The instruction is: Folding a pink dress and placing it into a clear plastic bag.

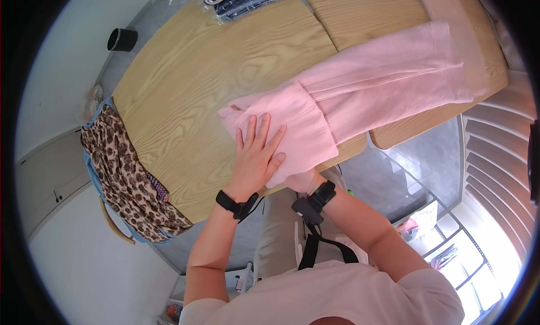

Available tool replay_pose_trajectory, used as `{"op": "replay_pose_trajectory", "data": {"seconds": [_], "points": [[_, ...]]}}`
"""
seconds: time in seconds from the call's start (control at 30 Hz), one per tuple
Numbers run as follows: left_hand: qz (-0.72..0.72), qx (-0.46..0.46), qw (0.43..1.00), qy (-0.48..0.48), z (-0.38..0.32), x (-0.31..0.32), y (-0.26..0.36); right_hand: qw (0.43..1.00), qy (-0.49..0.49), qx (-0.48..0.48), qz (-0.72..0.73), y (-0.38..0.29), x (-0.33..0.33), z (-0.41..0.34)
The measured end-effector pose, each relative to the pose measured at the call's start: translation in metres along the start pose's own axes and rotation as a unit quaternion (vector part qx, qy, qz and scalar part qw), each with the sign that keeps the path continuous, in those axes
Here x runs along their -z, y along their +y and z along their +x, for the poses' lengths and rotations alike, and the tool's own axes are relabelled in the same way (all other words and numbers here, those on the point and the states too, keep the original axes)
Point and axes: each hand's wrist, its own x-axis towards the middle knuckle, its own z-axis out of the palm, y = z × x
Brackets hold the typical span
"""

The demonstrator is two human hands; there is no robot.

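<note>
A pink garment (379,80) lies lengthwise on the wooden table (198,80), its left part folded over in a wide panel. On that panel's left side my left hand (255,160) rests flat, palm down with the fingers apart. My right hand (301,180) is at the garment's near edge by the table's front, its fingers hidden under the cloth, so its grip cannot be made out. Both wrists wear black straps.
Leopard-print cloth (126,177) drapes over the table's left end, with blue fabric under it. Plastic-wrapped folded clothes (253,2) lie at the far edge. A black bin (122,40) stands beyond the table. Pleated curtains (493,156) hang at the right.
</note>
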Motion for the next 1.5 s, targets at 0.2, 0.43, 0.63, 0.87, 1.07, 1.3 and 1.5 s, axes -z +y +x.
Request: {"op": "replay_pose_trajectory", "data": {"seconds": [0.2, 0.43, 0.63, 0.87, 1.07, 1.3, 1.5], "points": [[-0.005, 0.01, 1.0, -0.007, 0.01, -0.008, -0.01, 0.954, 0.212, -0.002, -0.213, 0.007, -0.014, -0.013], [-0.147, -0.003, 0.989, -0.007, 0.01, 0.004, -0.02, 0.911, 0.111, -0.013, -0.397, -0.011, -0.018, -0.044], [-0.069, -0.019, 0.997, -0.029, 0.006, -0.002, -0.014, 0.851, 0.201, 0.022, -0.484, 0.018, -0.017, -0.024], [0.024, -0.043, 0.998, -0.033, 0.01, 0.003, 0.0, 0.734, 0.097, -0.053, -0.671, 0.009, -0.02, -0.04], [0.005, -0.041, 0.999, -0.021, 0.012, 0.004, -0.005, 0.593, -0.05, 0.063, -0.801, -0.063, -0.076, -0.037], [-0.257, 0.18, 0.909, 0.275, -0.027, -0.01, -0.029, 0.302, 0.08, 0.173, -0.934, -0.084, -0.02, -0.007], [-0.6, 0.298, 0.732, 0.126, -0.038, -0.013, -0.026, 0.312, 0.071, 0.176, -0.931, -0.084, -0.027, -0.007]]}}
